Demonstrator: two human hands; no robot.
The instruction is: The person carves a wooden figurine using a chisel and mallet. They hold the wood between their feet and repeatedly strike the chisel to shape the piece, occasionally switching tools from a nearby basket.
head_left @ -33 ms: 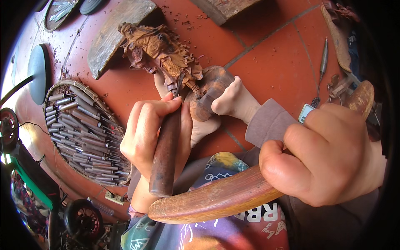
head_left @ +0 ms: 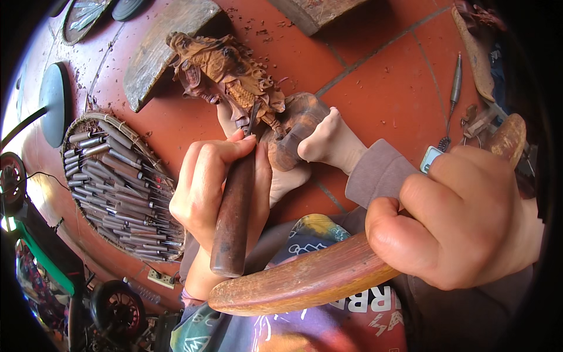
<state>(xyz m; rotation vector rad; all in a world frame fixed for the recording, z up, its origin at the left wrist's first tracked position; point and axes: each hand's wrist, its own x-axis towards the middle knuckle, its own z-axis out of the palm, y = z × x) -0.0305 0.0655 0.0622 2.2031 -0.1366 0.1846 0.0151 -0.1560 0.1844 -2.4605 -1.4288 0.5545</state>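
My left hand (head_left: 202, 182) is wrapped round a carving chisel (head_left: 231, 223) with a dark wooden handle. Its thin blade points away from me, at the lower part of a brown wooden carved figure (head_left: 231, 67) with intricate detail. The figure's rounded base (head_left: 305, 117) lies by my bare feet. In my right hand (head_left: 454, 217) is a long, curved wooden mallet (head_left: 305, 276), its fingers closed round the middle. The mallet's left end lies just below the butt of the chisel handle; whether the two touch I cannot tell.
Left of me, a round woven basket (head_left: 170, 167) holds many wooden-handled chisels. The figure leans by a thick wooden block (head_left: 158, 53), and another block (head_left: 319, 12) lies at the far side. A pen-shaped corded tool (head_left: 456, 82) rests at right. Wood chips dot the red tiles.
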